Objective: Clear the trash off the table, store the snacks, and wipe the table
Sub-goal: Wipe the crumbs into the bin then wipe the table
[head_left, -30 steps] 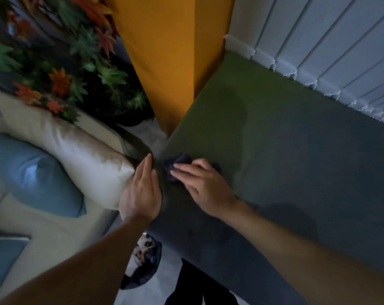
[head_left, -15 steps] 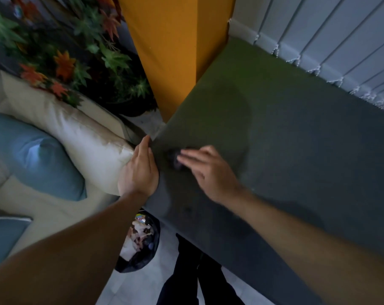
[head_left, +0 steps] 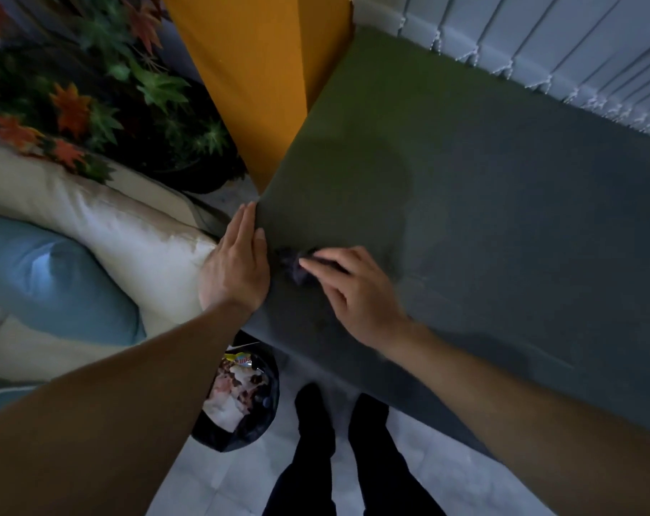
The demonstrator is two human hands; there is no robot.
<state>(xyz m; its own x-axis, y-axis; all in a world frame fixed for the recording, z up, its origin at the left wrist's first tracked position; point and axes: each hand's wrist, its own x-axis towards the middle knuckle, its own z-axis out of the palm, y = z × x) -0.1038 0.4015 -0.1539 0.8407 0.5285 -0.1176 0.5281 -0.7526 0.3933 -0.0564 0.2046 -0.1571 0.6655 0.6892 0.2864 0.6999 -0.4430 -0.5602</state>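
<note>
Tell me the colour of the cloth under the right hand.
Dark bluish purple. The cloth shows best in the head view, partly under the right hand.

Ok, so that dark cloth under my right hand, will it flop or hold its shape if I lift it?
Probably floppy: the cloth lies crumpled in soft folds beneath the right hand. Likely light, as it is small and thinly bunched. It should slide rather than roll on the flat table.
</note>
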